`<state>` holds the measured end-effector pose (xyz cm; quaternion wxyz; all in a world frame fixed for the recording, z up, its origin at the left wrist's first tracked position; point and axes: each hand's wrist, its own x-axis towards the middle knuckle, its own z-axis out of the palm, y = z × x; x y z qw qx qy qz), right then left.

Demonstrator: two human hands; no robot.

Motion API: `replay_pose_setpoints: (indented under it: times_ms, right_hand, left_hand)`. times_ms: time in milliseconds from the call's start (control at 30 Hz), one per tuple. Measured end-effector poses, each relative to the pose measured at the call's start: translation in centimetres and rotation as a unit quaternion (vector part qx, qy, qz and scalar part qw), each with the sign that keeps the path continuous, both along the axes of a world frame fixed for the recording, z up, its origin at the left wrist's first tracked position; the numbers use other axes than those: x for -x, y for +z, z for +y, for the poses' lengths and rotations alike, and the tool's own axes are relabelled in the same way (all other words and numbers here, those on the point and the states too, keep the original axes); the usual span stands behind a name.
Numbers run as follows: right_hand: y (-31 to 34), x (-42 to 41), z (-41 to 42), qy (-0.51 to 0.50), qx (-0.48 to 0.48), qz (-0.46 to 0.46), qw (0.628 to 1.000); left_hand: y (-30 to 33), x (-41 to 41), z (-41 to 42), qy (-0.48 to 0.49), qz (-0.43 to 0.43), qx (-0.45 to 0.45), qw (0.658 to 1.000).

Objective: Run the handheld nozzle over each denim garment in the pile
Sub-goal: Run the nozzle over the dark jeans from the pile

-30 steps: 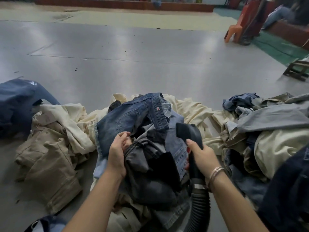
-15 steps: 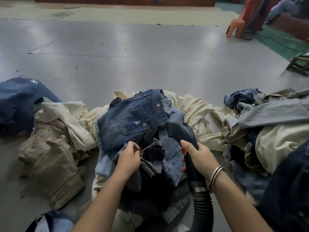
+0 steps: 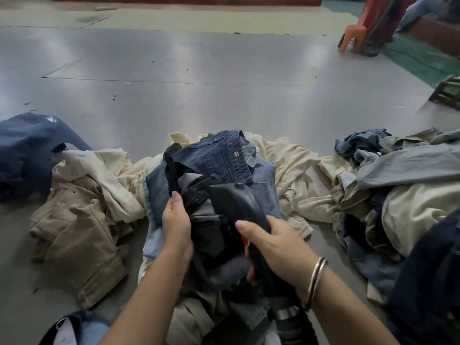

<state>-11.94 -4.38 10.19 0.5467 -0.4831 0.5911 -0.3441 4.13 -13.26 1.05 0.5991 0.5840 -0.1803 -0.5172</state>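
— Working the black nozzle [image 3: 239,202] across the dark grey garment [image 3: 211,220] at the middle of the near pile, I'd say. Its flat head lies on the cloth, just in front of the blue denim jeans [image 3: 219,158] that sit on top, towards the far side.

— And the hands?

— The right hand [image 3: 271,242] has its fingers curled round the nozzle's handle, thumb laid along the top; a ribbed hose [image 3: 291,324] runs back from it towards the near edge. The left hand [image 3: 176,222] grips a fold of the grey cloth, fingers wrapped under it and thumb up, just left of the nozzle head.

— So which step is this?

— My guess is mid-pass on one piece: the left hand pulls the fabric taut while the nozzle goes over it. Much seems left to do. Blue denim [image 3: 358,143] also lies in the heap on the right, and a dark navy garment [image 3: 29,148] lies on the left.

— What does the next move need?

— Probably keeping the cloth stretched so the head doesn't snag in the folds, then turning up a fresh side. The cream and khaki clothes [image 3: 82,207] spread round the pile on the grey floor [image 3: 199,95] hardly look like denim, so they may be passed over.
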Motion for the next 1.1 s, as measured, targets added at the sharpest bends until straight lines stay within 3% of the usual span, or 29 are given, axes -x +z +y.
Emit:
replay_pose_setpoints:
  times_ms: [167,267,433,567,700,867,1000,1067,1100]
  right_hand:
    - [-1.4,-1.6,-0.4,0.028,-0.028,0.017,0.999]
    - [-2.0,-1.6,-2.5,-0.039,-0.059,-0.046,0.996]
    - [-1.5,0.0,-4.8,-0.140,-0.066,-0.069,0.986]
    - [-0.9,-0.4,-1.5,-0.083,-0.067,-0.092,0.990]
    - [-1.1,-2.6,-0.5,0.016,-0.081,-0.061,0.995]
    - [-2.6,-1.9,-3.9,-0.071,-0.101,-0.079,0.989]
    - [-6.1,0.3,-6.0,-0.136,-0.134,-0.024,0.981]
    - [-7.7,2.0,-5.9,-0.164,-0.142,0.034,0.976]
    - [-8.2,2.8,-5.6,-0.176,-0.144,0.045,0.973]
  left_hand:
    - [0.0,1.0,1.1,-0.051,0.093,0.002,0.994]
    - [-0.1,1.4,1.6,-0.083,0.130,0.025,0.988]
    - [0.0,2.2,1.5,-0.085,0.126,-0.004,0.988]
    - [-0.9,0.8,0.7,-0.029,0.111,-0.013,0.993]
    - [-1.0,1.1,1.0,-0.080,0.148,-0.030,0.985]
    - [-1.0,1.1,1.6,-0.128,0.169,0.005,0.977]
    - [-2.0,-0.5,2.3,-0.145,0.140,-0.025,0.979]
    - [-3.1,-1.9,2.5,-0.129,0.052,-0.047,0.989]
    - [-3.6,-2.6,2.5,-0.157,-0.039,-0.052,0.985]
